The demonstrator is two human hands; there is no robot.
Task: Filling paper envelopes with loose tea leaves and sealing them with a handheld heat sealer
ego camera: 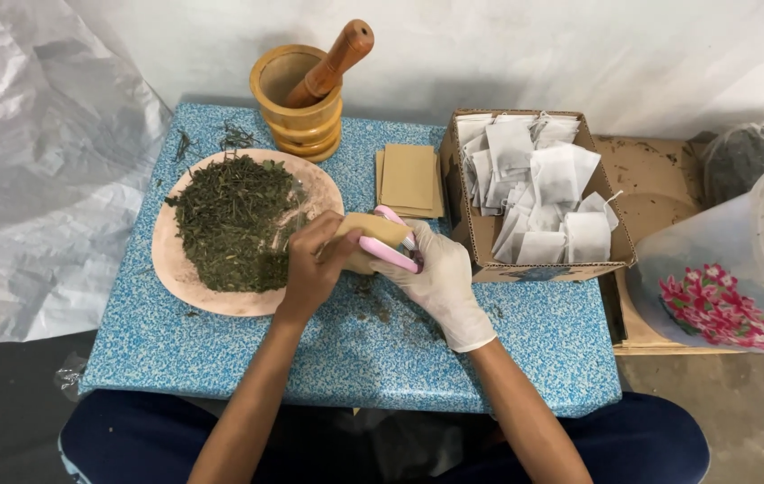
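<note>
The left hand (312, 265), bare, is closed around a small tan paper pouch (371, 235), gripping it from the side. The right hand (438, 280), in a white glove, is shut on a pink handheld tool (388, 253), whose two arms sit either side of the pouch's edge; whether they press the paper cannot be told.

Both hands work over a low table with a blue speckled top (220, 350). Loose herb crumbs (373, 309) lie on it directly under the hands. Just left of the left hand, touching its fingers, sits a pale pink round plate (186, 278) heaped with dried green leaves (234, 224). Beyond the hands stands a wooden mortar (297, 103) with a pestle (332, 63) leaning in it, and beside it a flat stack of tan pouches (409, 179). Just right of the gloved hand is an open cardboard box (480, 242) filled with white filter bags (539, 193).

Further right: a clear plastic tub with a pink flower print (722, 287) on flattened cardboard (655, 184). A crumpled white sheet (32, 161) hangs to the left; the wall (579, 54) behind is white, the floor (758, 421) grey concrete.
</note>
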